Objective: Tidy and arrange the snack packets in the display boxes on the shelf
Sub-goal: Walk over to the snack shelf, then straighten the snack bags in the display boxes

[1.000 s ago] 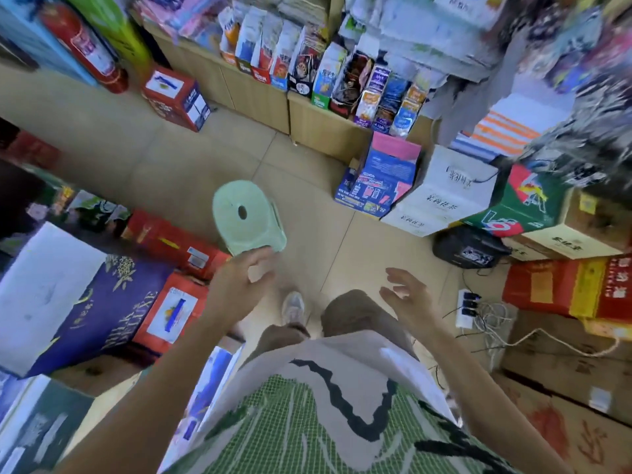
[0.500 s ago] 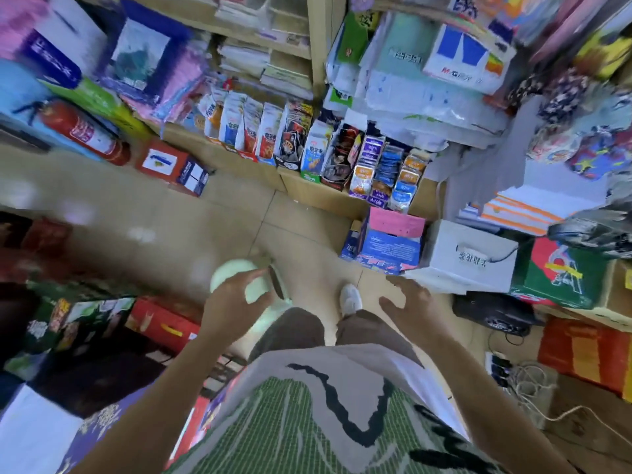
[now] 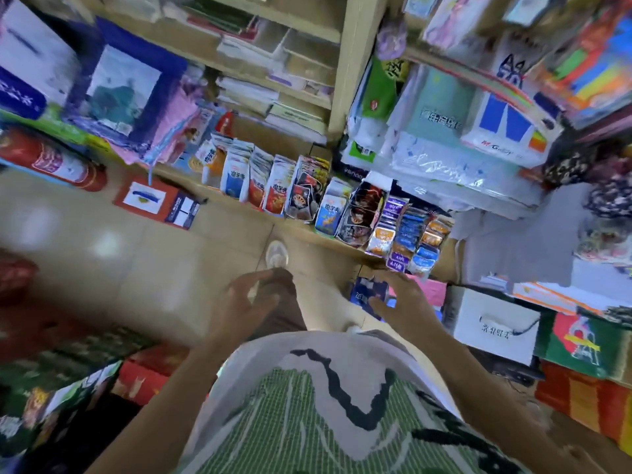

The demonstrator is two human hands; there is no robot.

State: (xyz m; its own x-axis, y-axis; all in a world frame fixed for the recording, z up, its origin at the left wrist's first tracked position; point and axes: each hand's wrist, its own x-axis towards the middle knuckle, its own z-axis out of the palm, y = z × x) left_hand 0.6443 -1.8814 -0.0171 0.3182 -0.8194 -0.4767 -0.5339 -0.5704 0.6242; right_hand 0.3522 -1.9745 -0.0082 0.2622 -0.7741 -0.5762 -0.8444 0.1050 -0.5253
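Observation:
A row of display boxes filled with upright snack packets stands along the low wooden shelf, running from orange-and-white packets on the left to small purple, blue and orange packets on the right. My left hand hangs in front of my waist with relaxed, spread fingers and holds nothing. My right hand is also empty, fingers spread, just below the right end of the packet row and not touching it.
A red fire extinguisher and a red box lie on the tiled floor at the left. A blue-and-pink carton and a white box sit under the shelf at the right. Red cartons stand at my left side.
The view has swung up and closer to the shelf. My left hand has let go of the pale green stool, which is out of sight now. Both hands have come forward toward the snack row.

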